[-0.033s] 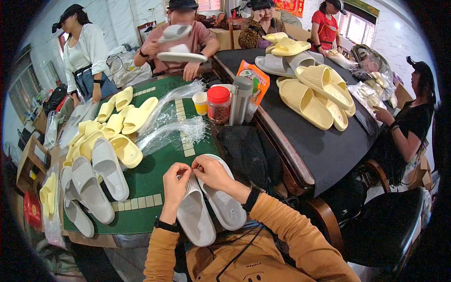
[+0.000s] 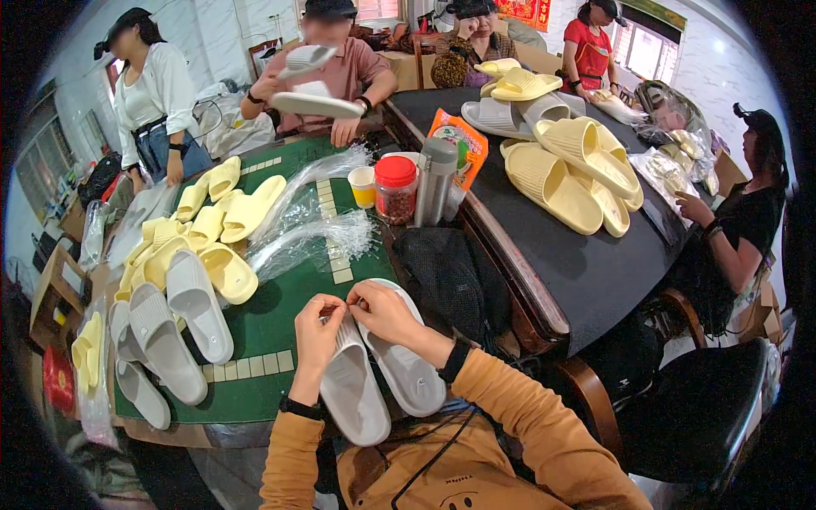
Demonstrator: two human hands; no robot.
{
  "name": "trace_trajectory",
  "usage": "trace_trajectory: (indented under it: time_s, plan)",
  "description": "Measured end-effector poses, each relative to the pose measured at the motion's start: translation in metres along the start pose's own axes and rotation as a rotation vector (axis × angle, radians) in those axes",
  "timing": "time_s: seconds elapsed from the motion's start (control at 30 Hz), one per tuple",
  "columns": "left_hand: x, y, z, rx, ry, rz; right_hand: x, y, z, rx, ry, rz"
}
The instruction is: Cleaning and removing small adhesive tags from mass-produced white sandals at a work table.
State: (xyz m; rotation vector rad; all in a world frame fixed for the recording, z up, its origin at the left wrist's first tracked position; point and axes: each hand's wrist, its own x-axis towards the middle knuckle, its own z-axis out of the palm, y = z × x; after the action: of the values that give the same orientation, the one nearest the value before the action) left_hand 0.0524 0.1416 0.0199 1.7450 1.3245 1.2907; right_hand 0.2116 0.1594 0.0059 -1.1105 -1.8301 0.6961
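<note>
Slippers point(image 2: 382, 374), a grey pair, lay soles-up side by side at the near edge of the green desk point(image 2: 263, 327), under both our hands. We noted no change from the frame just before: same pose, same spot. Left hand point(image 2: 316, 327) and right hand point(image 2: 382, 313) were both pinched shut at the fingertips over the pair's top end; what they pinched was too small to tell. Loose plastic bags point(image 2: 310, 238) lay near.

place: packing workshop | signs: piled slippers point(image 2: 552, 170), plastic bags point(image 2: 310, 238), workers round tables point(image 2: 595, 272)
</note>
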Motion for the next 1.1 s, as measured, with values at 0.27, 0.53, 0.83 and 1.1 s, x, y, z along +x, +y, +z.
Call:
trace_trajectory:
  time_s: [0.27, 0.53, 0.83, 1.1]
  plan:
    - [0.0, -0.007, 0.001, 0.177, 0.073, 0.135, 0.0, 0.001, 0.0, -0.022, 0.007, -0.012]
    - [0.0, -0.008, 0.001, 0.088, 0.042, 0.08, 0.0, -0.009, -0.001, -0.04, 0.051, -0.06]
    - [0.001, -0.006, 0.002, 0.112, 0.008, 0.094, 0.001, -0.005, -0.001, -0.036, 0.003, 0.016]
    - [0.0, -0.004, 0.003, 0.074, 0.019, 0.094, 0.002, -0.007, -0.003, -0.049, 0.005, 0.04]
